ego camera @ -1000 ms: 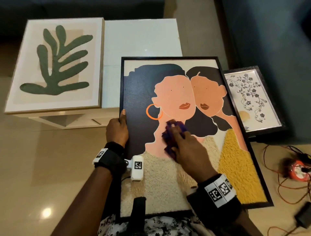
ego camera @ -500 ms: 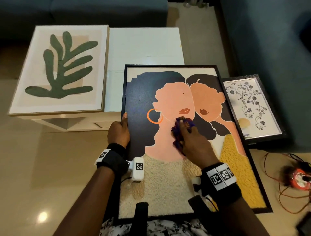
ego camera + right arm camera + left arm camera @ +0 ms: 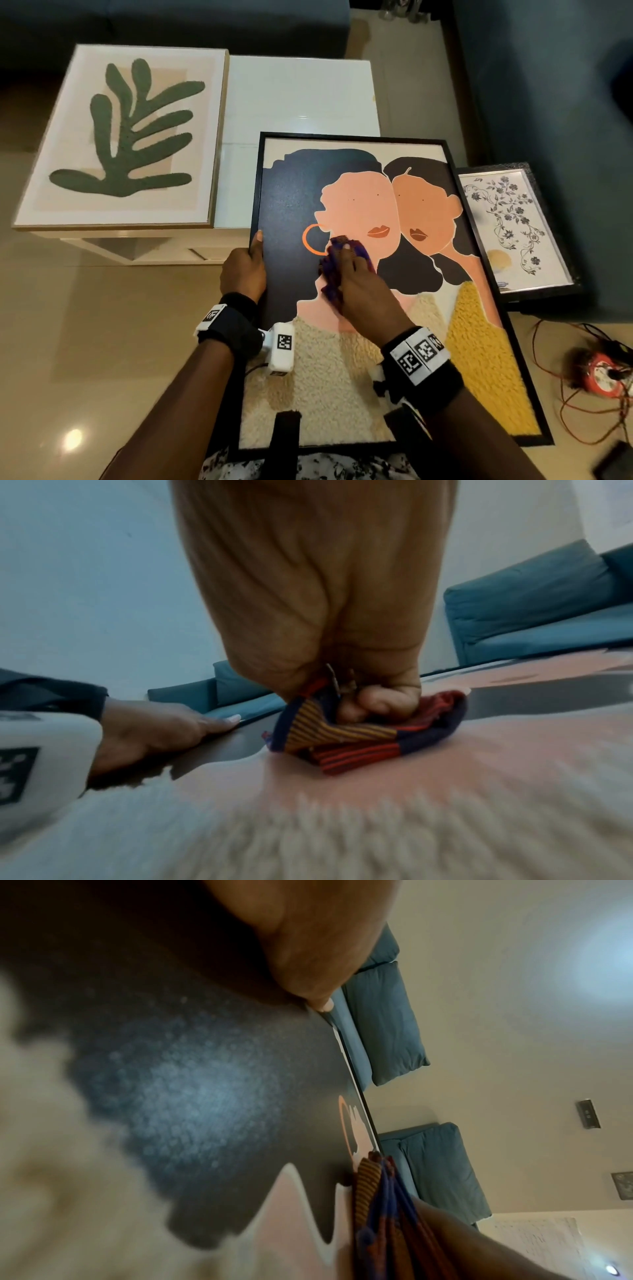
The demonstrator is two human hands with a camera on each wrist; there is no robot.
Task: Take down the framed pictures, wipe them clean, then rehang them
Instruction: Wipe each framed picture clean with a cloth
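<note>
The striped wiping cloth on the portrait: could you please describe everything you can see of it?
The bunched navy cloth with orange and red stripes looks like soft woven fabric, crumpled into a wad. It lies on the black-framed portrait of two women, pressed against the peach neck area beside the orange hoop earring. The right hand grips it from above, fingers curled into its folds. The left hand holds the frame's left edge, apart from the cloth.
</note>
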